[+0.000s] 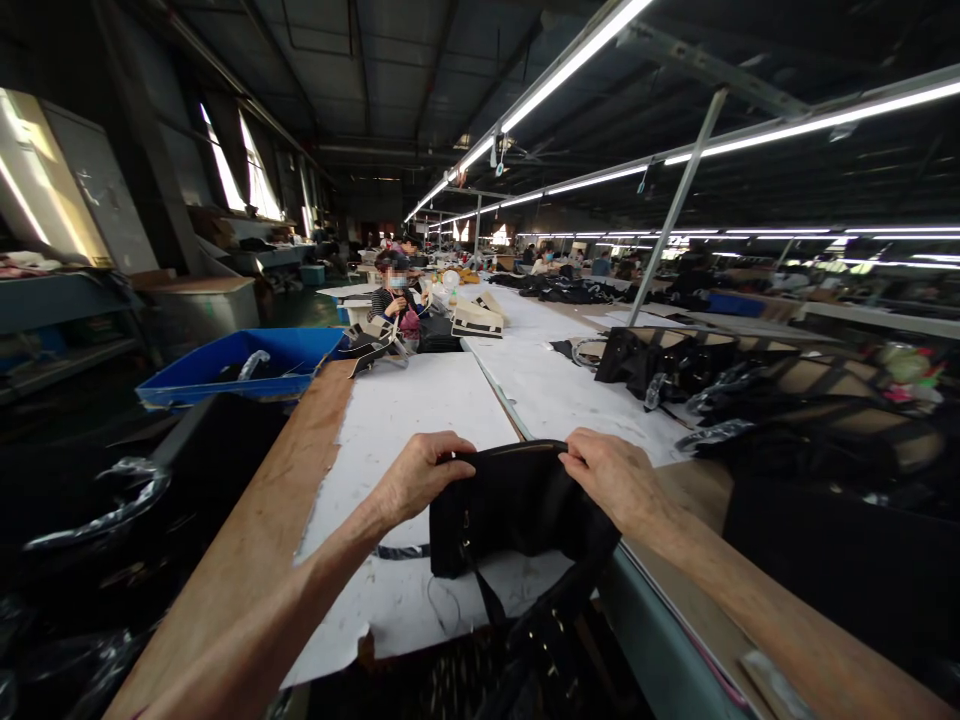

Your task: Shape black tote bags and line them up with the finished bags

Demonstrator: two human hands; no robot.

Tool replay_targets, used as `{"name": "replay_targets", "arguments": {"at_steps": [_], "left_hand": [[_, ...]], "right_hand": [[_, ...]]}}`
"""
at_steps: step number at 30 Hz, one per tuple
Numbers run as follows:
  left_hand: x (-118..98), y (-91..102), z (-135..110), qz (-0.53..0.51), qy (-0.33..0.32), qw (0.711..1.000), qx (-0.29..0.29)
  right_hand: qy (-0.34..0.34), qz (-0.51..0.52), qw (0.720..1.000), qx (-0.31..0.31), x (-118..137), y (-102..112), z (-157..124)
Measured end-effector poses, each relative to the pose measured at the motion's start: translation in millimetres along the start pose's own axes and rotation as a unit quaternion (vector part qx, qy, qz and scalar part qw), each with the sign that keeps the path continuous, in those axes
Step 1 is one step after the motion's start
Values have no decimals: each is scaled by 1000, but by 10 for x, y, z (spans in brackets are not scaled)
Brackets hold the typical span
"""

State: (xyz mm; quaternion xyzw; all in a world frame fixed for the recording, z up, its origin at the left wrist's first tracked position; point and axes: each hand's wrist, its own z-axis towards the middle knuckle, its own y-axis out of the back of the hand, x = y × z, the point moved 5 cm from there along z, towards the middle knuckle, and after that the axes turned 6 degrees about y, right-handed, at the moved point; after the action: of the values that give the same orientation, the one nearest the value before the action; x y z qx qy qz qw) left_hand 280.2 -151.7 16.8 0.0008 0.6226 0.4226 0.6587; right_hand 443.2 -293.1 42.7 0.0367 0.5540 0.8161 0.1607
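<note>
A black fabric bag (pixel 510 505) hangs between my two hands above the paper-covered table, its top edge stretched level. My left hand (pixel 431 475) pinches the upper left corner between thumb and fingers. At the upper right corner my right hand (pixel 611 475) grips the same edge. A small metal zipper pull shows on the bag's left side. Black straps (pixel 555 610) with metal fittings trail from its lower right toward me. The bottom of the view is too dark to make out what the straps lie on.
White paper (pixel 405 410) covers the table, which has a bare wooden edge (pixel 277 500). A blue bin (pixel 300 350) stands at the left. Black bags (pixel 660 360) line the right side. Further back, a co-worker (pixel 397 300) sits by cut pieces. A slanted metal post (pixel 679 200) rises at the right.
</note>
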Motion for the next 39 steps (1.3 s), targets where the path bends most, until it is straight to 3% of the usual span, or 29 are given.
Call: {"name": "replay_targets", "arguments": {"at_steps": [4,13,19,24,30,39], "left_hand": [[-16,-10,-27,13,22,999,-27],[-153,-52,-74,138,-12,987,-76],[-307,-168,-91,364,-62,924,-101],[-428,-338,9,439,-95,891,-68],[-511,-490,170,421,-82,902,-45],[-469,-471,297,354,-26,934,-41]], "right_hand": [[-9,7,1000,5,8,16,7],[-34,40,999,10,-11,61,22],[-68,46,997,9,-27,57,26],[-88,37,995,15,-19,68,26],[-87,33,995,20,-8,86,20],[-108,15,994,29,-40,73,56]]}}
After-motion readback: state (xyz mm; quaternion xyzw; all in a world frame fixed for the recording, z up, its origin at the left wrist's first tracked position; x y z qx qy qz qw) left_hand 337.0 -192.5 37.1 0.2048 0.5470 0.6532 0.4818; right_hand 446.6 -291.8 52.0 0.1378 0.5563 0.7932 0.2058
